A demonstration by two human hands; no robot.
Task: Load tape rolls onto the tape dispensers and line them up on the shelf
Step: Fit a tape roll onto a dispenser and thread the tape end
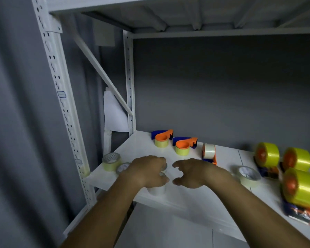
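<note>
White shelf (190, 199), left hand (147, 171) gripping tape roll (157, 189)

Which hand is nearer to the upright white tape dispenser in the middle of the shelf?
The right. The right hand hovers just in front and left of the white tape dispenser, holding nothing. The left hand is farther left, gripping a clear tape roll.
</note>
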